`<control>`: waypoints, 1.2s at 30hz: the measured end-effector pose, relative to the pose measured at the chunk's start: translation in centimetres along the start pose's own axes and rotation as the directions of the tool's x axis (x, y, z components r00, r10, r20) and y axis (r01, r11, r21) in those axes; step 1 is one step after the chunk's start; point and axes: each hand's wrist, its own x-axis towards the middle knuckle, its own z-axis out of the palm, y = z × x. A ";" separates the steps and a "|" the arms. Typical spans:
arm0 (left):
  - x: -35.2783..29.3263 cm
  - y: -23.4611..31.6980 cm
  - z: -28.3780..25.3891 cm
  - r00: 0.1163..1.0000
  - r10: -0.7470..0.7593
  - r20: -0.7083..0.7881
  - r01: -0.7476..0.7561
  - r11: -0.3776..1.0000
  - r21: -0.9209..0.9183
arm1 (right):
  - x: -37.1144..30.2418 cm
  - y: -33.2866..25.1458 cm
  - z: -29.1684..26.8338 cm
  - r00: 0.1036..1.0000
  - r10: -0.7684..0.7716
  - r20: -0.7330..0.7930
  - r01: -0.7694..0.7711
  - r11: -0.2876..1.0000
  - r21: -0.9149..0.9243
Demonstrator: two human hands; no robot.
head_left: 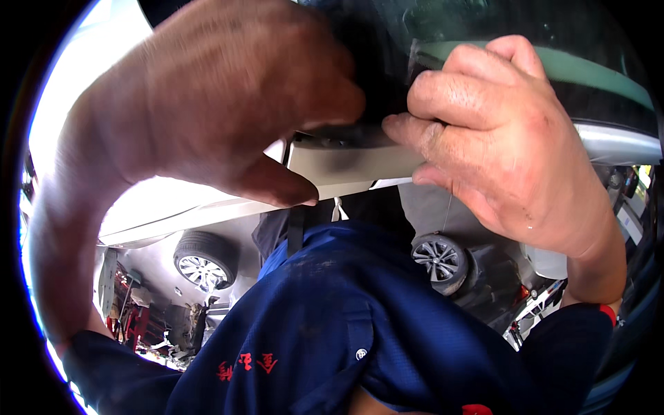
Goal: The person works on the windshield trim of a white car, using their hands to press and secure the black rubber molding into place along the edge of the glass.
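My left hand (228, 90) is raised, large and blurred at the upper left, in front of a pale car body panel (353, 160) and the dark window glass (373, 41). Its thumb stretches well apart from the bent fingers, whose tips are partly hidden; nothing shows in its grasp. My right hand (498, 131) is closed in front of the glass, fingers curled and pressed together. A thin wire or thread (448, 211) runs down from beneath it. By the curled fingers, a small clear-edged dark piece (420, 61) shows against the glass; whether I hold it is unclear.
A pale green band (581, 68) crosses the glass, above a silver trim strip (619, 142). Two wheels, one on the left (205, 261) and one on the right (440, 263), are on the grey floor (155, 259). Red equipment (138, 321) and clutter stand at the lower left.
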 end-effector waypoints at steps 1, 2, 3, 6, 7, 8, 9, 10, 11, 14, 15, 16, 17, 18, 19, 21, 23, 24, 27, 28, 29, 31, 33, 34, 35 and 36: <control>0.8 -0.8 -0.2 0.999 0.046 0.005 -0.046 0.999 -0.024 | -0.3 0.4 0.2 0.999 0.011 0.032 -0.010 0.999 -0.033; 0.3 -0.4 -1.3 0.999 0.046 0.022 -0.045 0.999 -0.029 | -0.1 -0.1 0.1 1.000 -0.009 0.020 0.010 1.000 -0.029; -0.4 0.2 -2.6 0.994 0.048 0.100 -0.049 0.999 0.006 | -0.1 -0.4 -0.1 0.999 -0.033 0.009 0.034 0.999 -0.021; -0.5 -0.9 0.0 0.996 0.071 0.053 -0.069 0.996 -0.051 | -1.1 0.1 0.3 1.000 0.007 -0.021 -0.007 1.000 0.005; -0.5 -0.7 0.6 0.998 0.048 0.048 -0.045 0.997 -0.058 | -1.2 0.1 0.4 0.999 0.013 -0.032 -0.013 1.000 0.007; -0.7 -0.2 1.0 0.999 0.003 0.040 -0.001 0.999 -0.044 | -1.3 0.1 0.3 0.999 0.009 -0.046 -0.008 1.000 0.012; -0.6 0.1 1.5 0.999 -0.019 0.027 0.020 0.999 -0.042 | -1.4 0.1 0.4 0.998 0.013 -0.057 -0.012 1.000 0.024; -0.3 0.3 1.9 0.999 -0.039 0.011 0.039 0.998 -0.042 | -1.5 0.1 0.4 0.998 0.020 -0.063 -0.018 0.999 0.030; -0.2 0.6 1.9 0.999 -0.040 0.016 0.040 0.999 -0.036 | -1.5 0.0 0.3 0.997 0.018 -0.071 -0.016 0.999 0.034; 0.3 1.3 2.2 0.999 -0.038 -0.030 0.038 0.999 0.015 | -1.5 -0.2 -0.1 0.999 0.036 -0.033 -0.035 0.999 0.016; 0.4 1.4 2.4 0.997 -0.063 -0.048 0.063 0.998 0.000 | -1.6 -0.1 -0.2 0.999 0.030 -0.030 -0.029 0.999 0.015; 0.4 1.7 2.6 0.994 -0.090 -0.066 0.089 0.996 -0.016 | -1.5 -0.1 -0.3 0.999 0.029 -0.030 -0.029 1.000 0.013; 0.2 1.9 2.8 0.994 -0.088 -0.063 0.087 0.996 -0.018 | -1.4 -0.1 -0.3 0.999 0.029 -0.027 -0.029 1.000 0.012; 0.0 2.4 3.1 0.984 -0.145 -0.104 0.144 0.989 -0.014 | -1.3 -0.1 -0.4 0.999 0.027 -0.027 -0.026 1.000 0.013; -0.2 2.9 3.3 0.969 -0.202 -0.144 0.203 0.979 -0.010 | -1.3 -0.1 -0.4 0.999 0.024 -0.030 -0.024 1.000 0.016; -0.4 3.7 3.6 0.952 -0.239 -0.189 0.243 0.970 -0.001 | -1.3 0.0 -0.6 0.999 0.031 -0.029 -0.031 0.999 0.017; -0.6 5.0 4.1 0.922 -0.279 -0.269 0.298 0.954 0.031 | -1.3 -0.2 -0.6 0.999 0.033 -0.032 -0.033 0.999 0.012; -0.6 5.6 4.7 0.923 -0.277 -0.266 0.297 0.954 0.035 | -1.4 -0.2 -0.5 0.999 0.031 -0.036 -0.030 0.999 0.017; -0.5 6.6 6.6 0.828 -0.366 -0.426 0.428 0.902 0.058 | -1.5 -0.1 -0.4 0.998 0.024 -0.055 -0.024 1.000 0.008; -0.5 6.8 6.8 0.833 -0.360 -0.420 0.422 0.904 0.061 | -1.5 -0.1 -0.4 0.998 0.028 -0.059 -0.027 1.000 0.011; -0.5 7.0 7.0 0.815 -0.374 -0.443 0.453 0.888 0.085 | -1.5 0.0 -0.3 0.997 0.026 -0.067 -0.026 1.000 0.002; -0.3 7.6 7.9 0.772 -0.395 -0.499 0.509 0.854 0.112 | -1.4 0.2 -0.1 0.997 0.029 -0.077 -0.029 1.000 -0.001; 0.1 8.0 8.6 0.755 -0.405 -0.516 0.535 0.835 0.126 | -1.4 0.3 0.1 0.996 0.037 -0.084 -0.037 0.999 0.003; 0.2 8.0 8.8 0.732 -0.417 -0.538 0.566 0.812 0.140 | -1.5 0.4 0.1 0.996 0.038 -0.086 -0.038 0.999 0.002; 0.3 8.1 8.7 0.732 -0.413 -0.542 0.572 0.805 0.159 | -1.6 0.3 0.3 0.995 0.037 -0.089 -0.037 0.999 0.004; 0.2 8.0 8.6 0.733 -0.415 -0.539 0.571 0.806 0.156 | -1.6 0.3 0.4 0.995 0.038 -0.089 -0.037 0.999 0.010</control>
